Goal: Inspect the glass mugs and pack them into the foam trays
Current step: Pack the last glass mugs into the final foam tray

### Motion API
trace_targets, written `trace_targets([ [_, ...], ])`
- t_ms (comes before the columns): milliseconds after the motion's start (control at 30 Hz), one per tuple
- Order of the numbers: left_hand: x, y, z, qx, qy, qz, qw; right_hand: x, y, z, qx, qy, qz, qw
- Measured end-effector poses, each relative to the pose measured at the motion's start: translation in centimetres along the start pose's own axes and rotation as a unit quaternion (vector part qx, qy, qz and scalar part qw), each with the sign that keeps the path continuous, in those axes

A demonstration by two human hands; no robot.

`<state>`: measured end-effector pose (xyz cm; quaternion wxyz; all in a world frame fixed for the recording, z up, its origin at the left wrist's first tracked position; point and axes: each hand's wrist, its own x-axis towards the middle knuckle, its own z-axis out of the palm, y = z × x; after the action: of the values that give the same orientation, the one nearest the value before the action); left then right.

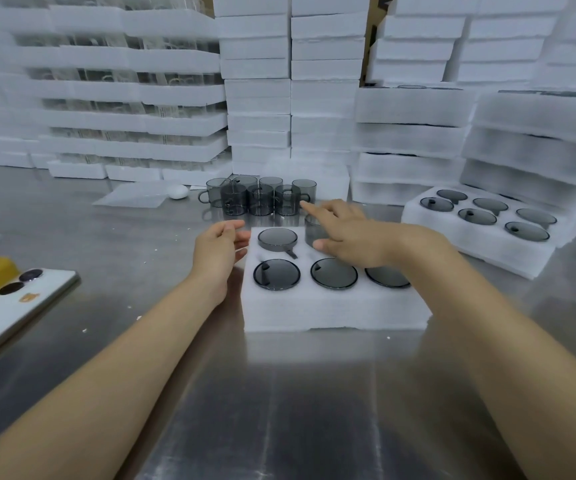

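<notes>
A: Why was the left hand (219, 249) at the tray (331, 310)?

B: It rested against the foam's left edge, fingers loosely curled and holding nothing, probably to steady the tray.

A: And the right hand (343, 235)?

B: Its grip closed around a mug (312, 230) going into the back row's middle pocket; I judged it was being seated. Four mugs already sat rim-down in their pockets, so the foam guarded the glass.

A: More to pack?

B: A cluster of loose mugs (262, 199) stood on the tabletop (297, 393) just behind the tray, within easy reach. A filled tray (487, 233) lay to the right, foam stacks (293, 81) behind, a phone (16, 303) at left. Nothing blocked the way.
</notes>
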<state>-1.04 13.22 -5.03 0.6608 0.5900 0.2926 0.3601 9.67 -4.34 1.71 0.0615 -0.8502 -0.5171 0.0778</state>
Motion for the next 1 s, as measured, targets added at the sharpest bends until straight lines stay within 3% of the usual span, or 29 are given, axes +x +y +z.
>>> trace_targets([
  [133,0.2,-0.4,0.1,0.018,-0.003,0.024,1.000,-0.1,0.0,0.1,0.031,-0.026,0.010,0.999],
  [267,0.3,-0.6,0.1,0.047,-0.009,0.048,0.998,-0.3,0.9,-0.5,0.184,-0.057,-0.005,0.981],
  [400,0.2,-0.6,0.1,0.067,-0.016,0.059,0.996,-0.8,2.4,-0.9,0.237,-0.060,-0.020,0.969],
  [600,0.3,-0.6,0.2,0.078,-0.019,0.065,0.995,-0.4,2.4,-1.2,0.176,-0.024,-0.043,0.983],
  [800,0.4,-0.7,0.3,0.080,-0.021,0.063,0.995,-0.4,1.7,-1.2,0.179,0.065,-0.049,0.980],
  [1000,0.5,-0.6,0.2,0.083,-0.025,0.059,0.995,-0.4,1.3,-1.3,0.125,0.078,-0.082,0.986],
])
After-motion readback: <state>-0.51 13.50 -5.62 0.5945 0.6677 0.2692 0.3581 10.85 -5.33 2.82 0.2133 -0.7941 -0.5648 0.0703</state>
